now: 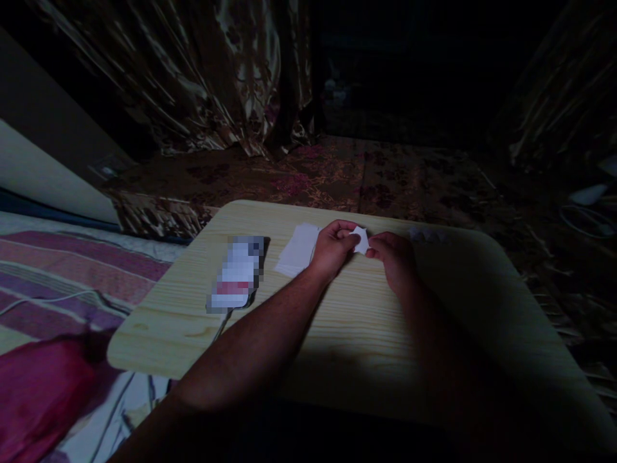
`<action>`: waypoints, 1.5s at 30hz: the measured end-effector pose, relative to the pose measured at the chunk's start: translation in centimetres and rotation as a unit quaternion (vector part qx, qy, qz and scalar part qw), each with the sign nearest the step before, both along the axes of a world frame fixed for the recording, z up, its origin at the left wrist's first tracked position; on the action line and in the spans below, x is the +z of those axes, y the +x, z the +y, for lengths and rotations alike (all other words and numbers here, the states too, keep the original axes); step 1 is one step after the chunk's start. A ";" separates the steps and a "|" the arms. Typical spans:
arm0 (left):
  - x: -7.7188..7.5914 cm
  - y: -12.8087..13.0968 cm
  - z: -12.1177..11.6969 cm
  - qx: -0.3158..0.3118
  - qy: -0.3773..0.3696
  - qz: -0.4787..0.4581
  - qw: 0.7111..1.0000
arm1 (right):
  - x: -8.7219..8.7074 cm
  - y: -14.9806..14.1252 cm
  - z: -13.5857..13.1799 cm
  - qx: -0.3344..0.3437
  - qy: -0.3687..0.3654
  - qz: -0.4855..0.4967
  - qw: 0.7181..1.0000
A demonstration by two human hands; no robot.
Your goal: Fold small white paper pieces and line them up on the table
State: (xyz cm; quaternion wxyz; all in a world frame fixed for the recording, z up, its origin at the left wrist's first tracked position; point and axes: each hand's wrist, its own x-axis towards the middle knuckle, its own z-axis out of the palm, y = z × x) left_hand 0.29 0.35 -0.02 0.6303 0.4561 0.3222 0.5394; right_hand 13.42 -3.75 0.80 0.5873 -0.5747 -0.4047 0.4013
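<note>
Between my two hands, over the wooden table (337,328), is a small piece of folded white paper (360,239) with pointed corners. My left hand (336,247) pinches it from the left, thumb lying across its face. From the right, the closed fingers of my right hand (393,256) grip its edge. Just left of my left hand lies a stack of white paper sheets (297,247), slightly fanned out. Beyond my right hand, several small folded paper pieces (428,235) rest in shadow near the table's far edge.
A phone (238,270), its screen blurred, lies on the table's left side with a cable (222,325) running off the near edge. Striped bedding (72,276) and a red cloth (43,392) are at the left. Patterned curtains (250,71) hang behind the table.
</note>
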 end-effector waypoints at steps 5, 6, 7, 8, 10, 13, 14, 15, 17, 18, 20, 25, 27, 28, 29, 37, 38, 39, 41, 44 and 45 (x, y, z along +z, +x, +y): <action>-0.2 0.0 0.1 0.007 0.009 0.001 1.000 | 0.0 0.2 0.1 0.002 0.007 0.025 1.000; -0.3 0.0 0.1 0.006 0.012 -0.001 1.000 | 0.0 0.2 0.1 0.003 0.005 0.024 1.000; -0.4 0.0 0.1 0.006 0.015 -0.003 1.000 | 0.0 0.2 0.1 0.006 0.004 0.022 1.000; -0.4 0.0 0.2 0.006 0.018 -0.004 1.000 | 0.0 0.2 0.1 0.007 0.002 0.018 1.000; -0.5 0.0 0.2 0.007 0.020 -0.003 1.000 | 0.1 0.1 0.0 0.006 0.001 0.015 1.000; -0.4 0.0 0.1 0.007 0.017 0.002 1.000 | 0.2 0.0 -0.1 0.010 0.008 0.017 1.000; -0.4 0.0 0.1 0.006 0.016 0.004 1.000 | 0.2 0.0 -0.1 0.011 0.011 0.017 1.000; -0.3 0.0 0.1 0.006 0.015 0.007 1.000 | 0.2 0.0 -0.1 0.013 0.013 0.018 1.000; -0.3 0.0 0.0 0.007 0.015 0.007 1.000 | 0.2 -0.1 -0.1 0.016 0.016 0.019 1.000; -0.3 0.0 0.0 0.006 0.017 0.006 1.000 | 0.2 -0.1 -0.1 0.015 0.016 0.017 1.000; -0.3 0.0 0.0 0.000 0.019 0.002 1.000 | 0.1 -0.1 -0.1 0.014 0.014 0.006 1.000; -0.3 0.0 -0.1 -0.017 0.029 0.014 0.999 | 0.3 -0.1 -0.2 -0.004 0.013 -0.043 0.999; -0.3 0.0 -0.1 -0.012 0.030 0.019 0.999 | 0.4 -0.2 -0.3 -0.003 0.009 -0.039 0.999; -0.3 0.0 -0.1 -0.008 0.031 0.020 0.999 | 0.4 -0.2 -0.2 -0.003 0.007 -0.033 0.999; -0.4 0.0 -0.1 -0.003 0.034 0.019 0.999 | 0.4 -0.2 -0.2 -0.009 0.009 -0.030 0.999; -0.3 0.0 -0.2 0.008 0.047 0.041 0.998 | -0.6 1.5 0.6 -0.069 0.075 -0.071 0.992; -0.3 0.0 -0.2 0.008 0.046 0.043 0.998 | -0.7 1.6 0.7 -0.062 0.080 -0.063 0.993; -0.3 0.0 -0.2 0.009 0.046 0.044 0.998 | -0.7 1.7 0.7 -0.054 0.085 -0.051 0.994; -0.2 0.0 -0.2 0.009 0.045 0.045 0.998 | -0.5 1.5 0.6 -0.035 0.091 -0.020 0.995; -0.2 0.0 -0.2 0.002 0.045 0.044 0.998 | 0.2 1.0 0.2 -0.014 0.088 0.010 0.996; -0.1 0.0 -0.3 -0.001 0.046 0.044 0.998 | 0.5 0.8 0.0 -0.003 0.085 0.007 0.996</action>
